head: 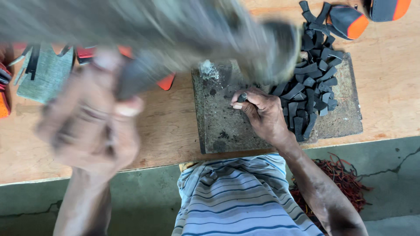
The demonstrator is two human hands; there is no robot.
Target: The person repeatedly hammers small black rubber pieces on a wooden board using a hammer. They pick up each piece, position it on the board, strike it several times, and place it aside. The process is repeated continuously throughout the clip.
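Wearing a blue-and-white striped shirt [240, 196], the person faces a brown wooden tabletop [175, 131], with a grey concrete floor [144, 196] below its near edge. A tangle of red-orange threads [345, 179] lies on the floor, beside the right forearm.

Left hand [94, 118]: closed around the dark handle of a large grey mallet-like tool [183, 30]. Hand and tool are both heavily blurred. The tool's head stands above the far edge of the slab; its exact shape cannot be told.

Right hand [262, 113]: closed on a small dark rod-shaped punch [242, 97], pinched between thumb and fingers. The punch tip rests on the slab, just beside the pile of strips.

A flat square grey stone slab [218, 126] lies on the tabletop, directly before the person. Its surface carries dark marks and a pale scuffed patch near the far left corner.

A pile of small dark grey rubber strips [310, 87] covers the right part of the slab and runs past its far edge.

Flat grey textured sole-shaped pieces [46, 74] lie on the tabletop at far left, with red-orange pieces [166, 82] near them.

Dark curved pieces with orange tips [350, 22] lie at the far right corner of the tabletop.
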